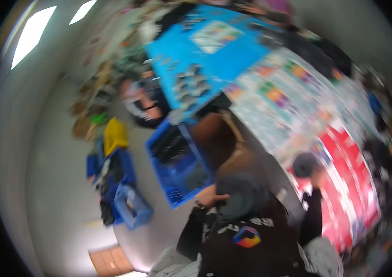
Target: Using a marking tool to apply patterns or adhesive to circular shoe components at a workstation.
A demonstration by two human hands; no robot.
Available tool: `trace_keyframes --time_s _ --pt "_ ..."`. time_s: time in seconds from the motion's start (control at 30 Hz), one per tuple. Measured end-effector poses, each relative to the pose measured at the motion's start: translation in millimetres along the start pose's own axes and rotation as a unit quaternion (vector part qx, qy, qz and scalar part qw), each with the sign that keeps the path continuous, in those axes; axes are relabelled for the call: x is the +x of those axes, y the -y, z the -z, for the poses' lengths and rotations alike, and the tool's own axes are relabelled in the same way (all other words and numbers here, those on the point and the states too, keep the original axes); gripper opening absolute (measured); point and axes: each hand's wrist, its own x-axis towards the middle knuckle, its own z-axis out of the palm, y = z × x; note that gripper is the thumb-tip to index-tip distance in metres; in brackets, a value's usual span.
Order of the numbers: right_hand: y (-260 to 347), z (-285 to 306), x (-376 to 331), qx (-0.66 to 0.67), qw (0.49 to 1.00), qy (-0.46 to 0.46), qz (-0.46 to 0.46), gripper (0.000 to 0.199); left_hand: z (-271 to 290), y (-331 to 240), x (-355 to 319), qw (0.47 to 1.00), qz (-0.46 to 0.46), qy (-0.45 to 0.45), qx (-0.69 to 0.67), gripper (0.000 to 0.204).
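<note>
Left hand pinches a grey bundle beside the crate, droppable if loosely gripped; right hand fingers too blurred to tell.

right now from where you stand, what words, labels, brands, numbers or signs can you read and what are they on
None can be read.
Apron: white lettering above a coloured emblem, too blurred.
Red sheet: white marks, too blurred.
Colourful prints on the pale table cover: too small and blurred.
White sheet on the blue mat: too blurred.
Grey piece at the right hand: no text shows.
</note>
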Motion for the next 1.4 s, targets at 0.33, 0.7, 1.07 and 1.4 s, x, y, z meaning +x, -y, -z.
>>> trace_keyframes --time_s 0.33,0.7,1.07,1.4 --pt "261 21 -142 0.133 0.779 0.557 0.256 0.071 -43 9 -7 0.969 -0.014 0.135 -0.204 0.056" --pt "252 21 -235 0.114 0.921 0.348 0.132 0.030 -26 68 -21 0.861 -0.059 0.303 -0.403 0.063" --pt "268 48 -327 -0.012 0.943 0.278 0.183 0.020 -51 120 -63 0.908 -0.132 0.248 -0.311 0.050" --pt "289 71 -334 0.014 0.923 0.288 0.256 0.032 -62 108 -69 0.931 -0.137 0.230 -0.248 0.046"
